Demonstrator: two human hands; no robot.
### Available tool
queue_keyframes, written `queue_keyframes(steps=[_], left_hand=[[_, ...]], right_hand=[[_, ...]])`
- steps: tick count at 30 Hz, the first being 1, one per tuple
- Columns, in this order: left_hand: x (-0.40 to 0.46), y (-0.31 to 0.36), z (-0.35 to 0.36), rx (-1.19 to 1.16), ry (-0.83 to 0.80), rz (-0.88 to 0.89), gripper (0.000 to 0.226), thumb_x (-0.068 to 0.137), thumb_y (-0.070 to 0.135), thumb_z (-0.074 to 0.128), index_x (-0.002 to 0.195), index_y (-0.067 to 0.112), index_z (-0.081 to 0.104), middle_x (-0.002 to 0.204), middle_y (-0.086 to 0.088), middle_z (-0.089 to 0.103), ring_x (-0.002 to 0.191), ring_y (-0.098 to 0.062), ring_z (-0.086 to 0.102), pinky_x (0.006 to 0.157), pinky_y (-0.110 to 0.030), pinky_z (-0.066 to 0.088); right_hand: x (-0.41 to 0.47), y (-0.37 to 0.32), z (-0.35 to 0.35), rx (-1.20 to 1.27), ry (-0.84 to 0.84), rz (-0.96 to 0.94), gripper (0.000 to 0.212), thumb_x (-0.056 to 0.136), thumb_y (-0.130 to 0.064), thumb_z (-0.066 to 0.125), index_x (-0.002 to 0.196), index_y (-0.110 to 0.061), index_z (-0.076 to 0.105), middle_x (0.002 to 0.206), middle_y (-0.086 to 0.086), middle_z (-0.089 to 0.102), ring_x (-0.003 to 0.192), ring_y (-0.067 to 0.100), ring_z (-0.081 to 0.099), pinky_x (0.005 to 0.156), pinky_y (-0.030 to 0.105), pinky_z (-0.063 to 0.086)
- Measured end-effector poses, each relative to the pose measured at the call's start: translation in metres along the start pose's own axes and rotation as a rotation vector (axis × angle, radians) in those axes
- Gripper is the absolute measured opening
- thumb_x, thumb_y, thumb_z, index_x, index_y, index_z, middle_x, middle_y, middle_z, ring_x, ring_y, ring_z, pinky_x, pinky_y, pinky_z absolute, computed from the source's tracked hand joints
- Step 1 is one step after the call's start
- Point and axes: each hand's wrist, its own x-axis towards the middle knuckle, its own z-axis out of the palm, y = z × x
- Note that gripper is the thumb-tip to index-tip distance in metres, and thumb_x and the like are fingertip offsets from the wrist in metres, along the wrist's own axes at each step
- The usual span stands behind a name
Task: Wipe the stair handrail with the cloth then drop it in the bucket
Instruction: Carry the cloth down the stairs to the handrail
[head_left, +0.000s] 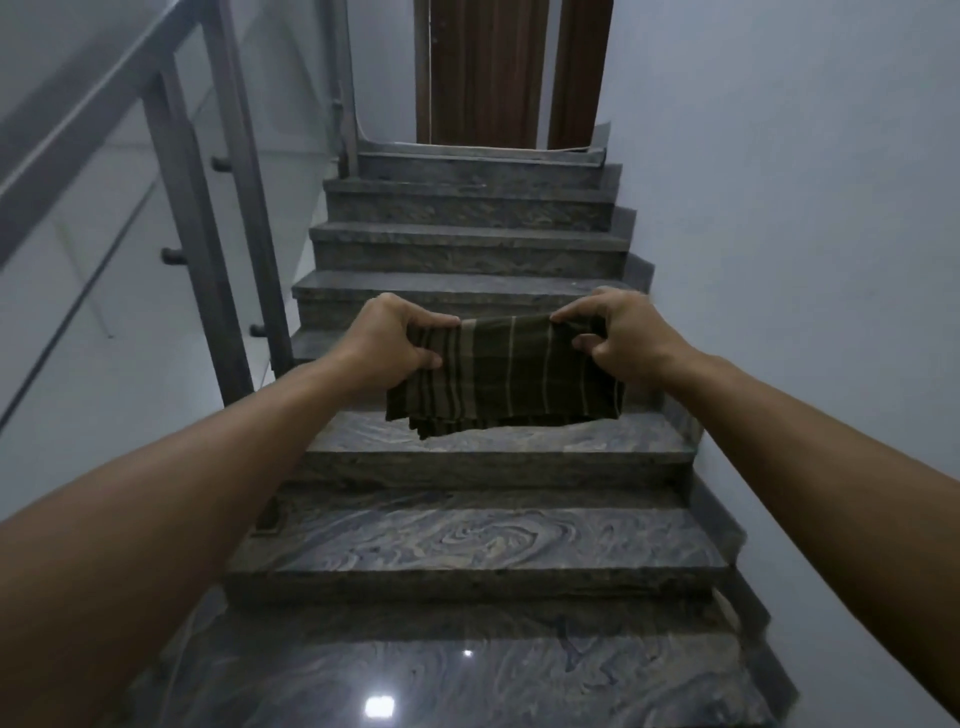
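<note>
A dark olive cloth (501, 382) with pale stripes hangs folded in front of me over the lower steps. My left hand (392, 338) pinches its upper left corner and my right hand (621, 332) pinches its upper right corner, stretching the top edge between them. The grey metal stair handrail (78, 124) slopes up along the left side, well apart from both hands. No bucket is in view.
Grey marbled stairs (467, 545) rise ahead to a landing with a brown wooden door (488, 73). Metal railing posts (182, 218) with glass panels stand on the left. A plain white wall (805, 234) closes the right side.
</note>
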Motion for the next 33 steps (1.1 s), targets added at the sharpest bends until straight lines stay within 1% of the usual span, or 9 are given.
queue_keyframes(steps=[2,4,7,9,13,18,27,30,33], left_hand=[[0.027,-0.001,-0.013,0.015,0.027,-0.036,0.044,0.081,0.006,0.069,0.121,0.023,0.063,0.122,0.001,0.062,0.114,-0.013,0.055,0.094,-0.031,0.051],[0.052,0.002,-0.027,0.038,0.05,-0.086,0.044,0.082,0.005,0.068,0.121,0.022,0.063,0.123,-0.001,0.063,0.116,-0.016,0.055,0.096,-0.034,0.05],[0.087,0.007,-0.05,0.081,0.098,-0.127,0.043,0.083,0.004,0.067,0.122,0.02,0.063,0.121,-0.003,0.064,0.108,-0.012,0.055,0.092,-0.029,0.049],[0.109,0.011,-0.067,0.116,0.138,-0.146,0.041,0.083,0.004,0.067,0.122,0.018,0.064,0.117,-0.003,0.066,0.101,-0.009,0.054,0.089,-0.025,0.048],[0.15,0.003,-0.103,0.12,0.154,-0.179,0.04,0.084,0.005,0.066,0.121,0.02,0.064,0.112,0.002,0.065,0.099,-0.009,0.054,0.082,-0.02,0.048],[0.208,-0.018,-0.149,0.141,0.188,-0.2,0.041,0.082,0.006,0.068,0.121,0.02,0.064,0.111,0.002,0.064,0.103,-0.011,0.053,0.094,-0.032,0.05],[0.318,-0.032,-0.235,0.127,0.204,-0.208,0.042,0.081,0.004,0.07,0.119,0.021,0.065,0.107,0.003,0.063,0.106,-0.016,0.057,0.095,-0.034,0.052],[0.354,-0.033,-0.258,0.14,0.207,-0.208,0.042,0.081,0.006,0.07,0.119,0.022,0.065,0.116,-0.001,0.065,0.11,-0.017,0.057,0.096,-0.036,0.051],[0.391,-0.035,-0.275,0.145,0.209,-0.198,0.041,0.082,0.007,0.069,0.12,0.021,0.064,0.118,-0.002,0.065,0.11,-0.017,0.057,0.096,-0.038,0.052]], right_hand=[[0.038,0.007,-0.005,0.001,-0.005,-0.038,0.036,0.086,-0.005,0.062,0.118,-0.022,0.064,0.11,-0.003,0.053,0.102,0.013,0.049,0.08,0.02,0.042],[0.074,0.012,-0.011,0.001,-0.031,-0.066,0.036,0.086,-0.006,0.063,0.119,-0.022,0.064,0.108,-0.003,0.052,0.102,0.015,0.05,0.08,0.02,0.044],[0.127,0.012,-0.019,0.024,-0.081,-0.115,0.035,0.087,-0.008,0.062,0.119,-0.022,0.063,0.111,-0.001,0.052,0.105,0.019,0.052,0.087,0.031,0.05],[0.16,0.009,-0.024,0.036,-0.064,-0.13,0.034,0.087,-0.01,0.062,0.119,-0.023,0.063,0.112,-0.001,0.052,0.106,0.02,0.052,0.09,0.036,0.051],[0.223,0.001,-0.028,0.06,-0.079,-0.156,0.033,0.087,-0.011,0.062,0.118,-0.025,0.064,0.114,0.0,0.052,0.108,0.02,0.051,0.093,0.043,0.051],[0.303,-0.011,-0.028,0.067,-0.096,-0.173,0.034,0.088,-0.009,0.061,0.118,-0.024,0.064,0.114,0.002,0.052,0.108,0.022,0.05,0.093,0.042,0.05],[0.441,-0.031,-0.048,0.049,-0.078,-0.159,0.034,0.086,-0.007,0.063,0.116,-0.023,0.066,0.112,0.001,0.053,0.107,0.023,0.052,0.094,0.04,0.049],[0.485,-0.034,-0.063,0.038,-0.08,-0.176,0.034,0.086,-0.006,0.063,0.116,-0.023,0.066,0.113,0.002,0.053,0.107,0.023,0.052,0.094,0.039,0.049],[0.53,-0.031,-0.072,0.026,-0.078,-0.19,0.033,0.087,-0.006,0.062,0.116,-0.022,0.065,0.114,0.002,0.053,0.107,0.022,0.051,0.092,0.036,0.049]])
